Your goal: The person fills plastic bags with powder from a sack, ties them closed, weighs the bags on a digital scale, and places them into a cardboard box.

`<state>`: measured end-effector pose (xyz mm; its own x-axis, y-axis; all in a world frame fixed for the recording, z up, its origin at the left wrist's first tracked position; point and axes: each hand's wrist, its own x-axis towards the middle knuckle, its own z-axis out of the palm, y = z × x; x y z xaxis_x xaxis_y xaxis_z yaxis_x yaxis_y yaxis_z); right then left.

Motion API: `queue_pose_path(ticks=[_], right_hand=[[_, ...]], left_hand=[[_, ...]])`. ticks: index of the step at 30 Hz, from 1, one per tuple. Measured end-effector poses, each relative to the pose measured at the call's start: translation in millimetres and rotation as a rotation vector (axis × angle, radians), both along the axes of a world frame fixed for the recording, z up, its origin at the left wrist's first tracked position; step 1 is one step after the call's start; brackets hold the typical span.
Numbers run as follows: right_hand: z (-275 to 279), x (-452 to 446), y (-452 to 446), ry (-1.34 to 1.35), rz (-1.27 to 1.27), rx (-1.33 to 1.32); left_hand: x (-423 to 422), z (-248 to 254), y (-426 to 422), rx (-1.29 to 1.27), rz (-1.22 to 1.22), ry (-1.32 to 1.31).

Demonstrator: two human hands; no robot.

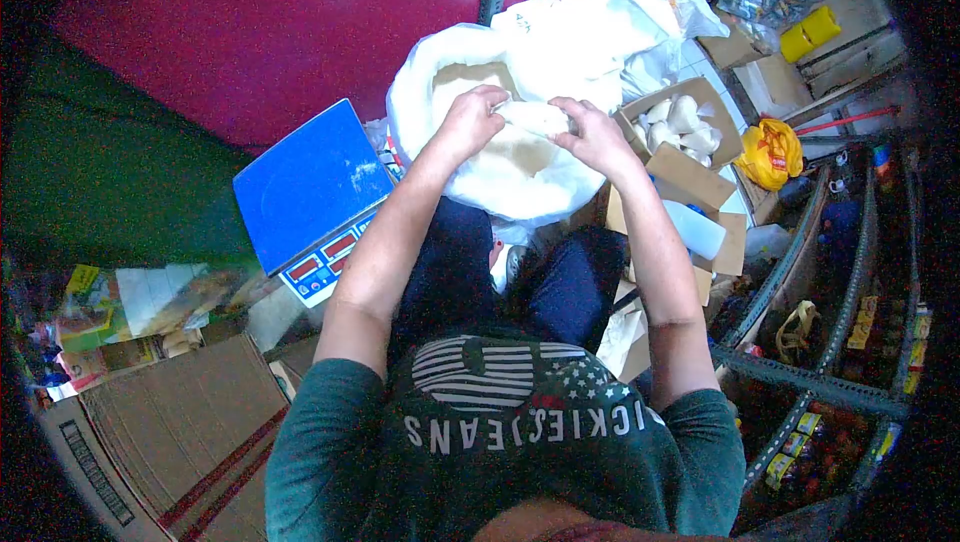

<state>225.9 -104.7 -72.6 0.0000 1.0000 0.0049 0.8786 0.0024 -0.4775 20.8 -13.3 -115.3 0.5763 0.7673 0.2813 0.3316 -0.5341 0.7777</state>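
Over a large white sack (412, 92), I hold a small clear plastic bag (535, 119) with white contents between my two hands. My left hand (472, 124) is closed on the bag's left end. At its right end, my right hand (594, 136) pinches it between thumb and fingers. The sack stands open with its rim rolled back, and pale, grainy stuff (515, 157) shows inside. To the right, a cardboard box (715, 112) contains several small filled white bags (684, 127).
A digital scale with a blue platform (315, 182) stands on the left. An open cardboard box (735, 242) holds a whitish sheet or container (692, 230). Metal shelving (820, 382) runs along the right. A yellow bag (770, 154) lies beyond the boxes. A large carton (180, 422) sits lower left.
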Motion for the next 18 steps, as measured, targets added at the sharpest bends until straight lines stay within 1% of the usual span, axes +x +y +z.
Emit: queue_pose_path(ticks=[5, 10, 13, 16, 18], right_hand=[[3.4, -10.9, 0.0, -0.184, -0.034, -0.027], [31.9, -27.7, 2.5, -0.389, -0.027, -0.183], [48.9, -37.0, 4.4, -0.509, -0.021, -0.233], [52.1, -38.8, 9.4, -0.605, -0.001, -0.209], [58.2, -41.8, 11.8, -0.659, 0.008, -0.198]], left_hand=[[4.1, -14.9, 1.0, 0.028, 0.002, -0.013], [9.5, -20.4, -0.9, 0.066, 0.052, 0.003], [16.2, -25.6, -2.1, 0.015, 0.101, 0.044], [20.0, -29.7, -0.7, -0.022, 0.083, 0.033], [21.0, -26.0, -4.0, 0.013, 0.089, 0.032]])
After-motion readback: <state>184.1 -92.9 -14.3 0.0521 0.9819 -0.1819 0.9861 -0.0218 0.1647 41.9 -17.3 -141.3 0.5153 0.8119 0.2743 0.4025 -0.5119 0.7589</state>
